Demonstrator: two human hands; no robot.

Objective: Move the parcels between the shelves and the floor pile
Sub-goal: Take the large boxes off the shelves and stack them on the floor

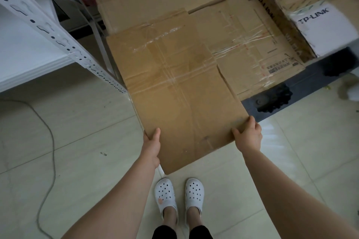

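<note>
Pale tiled floor, with white slotted shelving at the left. The left hand and right hand clasp the near corners of a taped cardboard parcel, thumbs showing, the other fingers hidden round its sides. Its long axis points away from the person, and its far end is at the stacked boxes.

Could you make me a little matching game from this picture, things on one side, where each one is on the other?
1 taped brown box
2 clogs
3 TP-LINK box
4 cable

A on floor tiles, left
B gripped by left hand and right hand
C far right, top
D worn by the person

Pairs: 1-B, 2-D, 3-C, 4-A
</note>
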